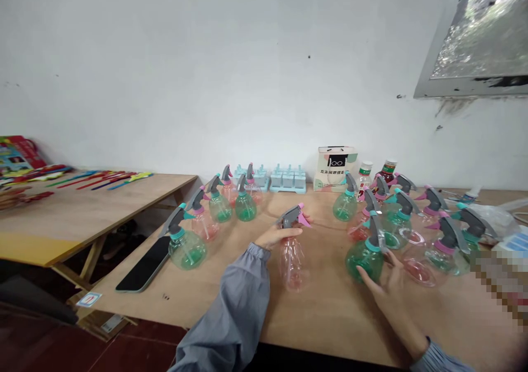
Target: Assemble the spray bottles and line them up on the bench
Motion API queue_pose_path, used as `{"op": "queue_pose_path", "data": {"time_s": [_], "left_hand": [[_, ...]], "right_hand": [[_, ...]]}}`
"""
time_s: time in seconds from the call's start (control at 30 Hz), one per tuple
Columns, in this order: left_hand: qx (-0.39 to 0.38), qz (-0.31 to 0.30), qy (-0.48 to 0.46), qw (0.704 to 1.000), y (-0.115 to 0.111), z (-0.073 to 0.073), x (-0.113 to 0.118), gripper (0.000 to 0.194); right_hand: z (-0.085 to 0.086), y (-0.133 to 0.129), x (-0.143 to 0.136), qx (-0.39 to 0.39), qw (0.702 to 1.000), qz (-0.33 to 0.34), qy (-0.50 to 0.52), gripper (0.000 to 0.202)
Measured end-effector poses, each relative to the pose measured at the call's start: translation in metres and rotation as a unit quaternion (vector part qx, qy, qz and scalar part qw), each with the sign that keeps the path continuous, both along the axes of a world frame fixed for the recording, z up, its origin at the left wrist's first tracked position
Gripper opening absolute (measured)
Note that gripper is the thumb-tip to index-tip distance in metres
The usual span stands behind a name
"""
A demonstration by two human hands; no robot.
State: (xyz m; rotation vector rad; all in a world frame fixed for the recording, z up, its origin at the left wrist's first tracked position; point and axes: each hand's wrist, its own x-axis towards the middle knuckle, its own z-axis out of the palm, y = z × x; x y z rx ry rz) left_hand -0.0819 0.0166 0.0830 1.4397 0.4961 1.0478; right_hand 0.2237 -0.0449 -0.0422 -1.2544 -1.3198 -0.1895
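My left hand [277, 235] is closed around the neck of a clear pink spray bottle [293, 267] with a grey and pink trigger head, near the middle of the table. My right hand [390, 281] grips the body of a green spray bottle [363, 259] from its right side, thumb in front. That bottle has a grey and teal head. To the right stand several pink and green spray bottles, among them a pink one [423, 267]. On the left is another group, with a green spray bottle [187, 249] at its front.
A black-screened phone [144, 266] lies at the table's left edge. Light blue popsicle moulds [287, 181], a paper bag [335, 174] and sauce bottles [363, 176] stand along the wall. Another table [103, 201] at left bears colourful sticks. Plastic wrapping [493, 220] lies at right.
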Motion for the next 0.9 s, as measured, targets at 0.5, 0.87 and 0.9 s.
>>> {"op": "queue_pose_path", "data": {"time_s": [0.5,0.87,0.9], "left_hand": [[-0.029,0.006,-0.015,0.999,0.001,0.002,0.011,0.023],[-0.015,0.034,-0.002,0.999,-0.011,0.01,0.017,0.028],[-0.017,0.036,-0.02,0.999,-0.012,0.012,0.017,0.03]], "right_hand": [[-0.001,0.036,-0.044,-0.026,0.998,0.06,-0.022,0.068],[0.0,0.035,-0.045,-0.027,0.998,0.062,-0.017,0.07],[0.0,0.034,-0.045,-0.026,0.998,0.061,-0.017,0.07]]}}
